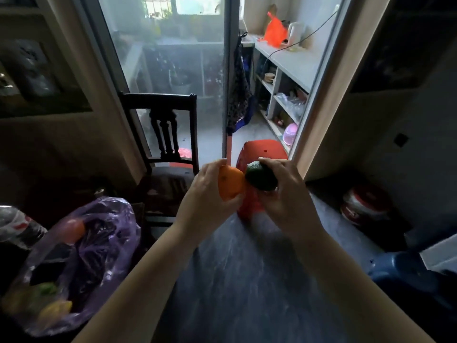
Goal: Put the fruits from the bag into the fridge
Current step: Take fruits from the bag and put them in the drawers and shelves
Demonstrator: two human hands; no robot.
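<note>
My left hand (206, 191) grips an orange fruit (230, 182), held up in front of me. My right hand (284, 191) grips a dark green avocado (261, 177) right beside it; the two fruits nearly touch. At the lower left lies a translucent purple plastic bag (103, 233), open, with an orange-pink fruit (74, 230) near its top and yellow and green fruits (53, 308) at its bottom. No fridge can be made out in this view.
A dark wooden chair (163, 134) stands ahead on the left before a glass door (173, 58). A red plastic stool (262, 152) sits behind my hands. Shelves (284, 78) run along the right beyond the doorway. A blue object (405, 271) lies low right.
</note>
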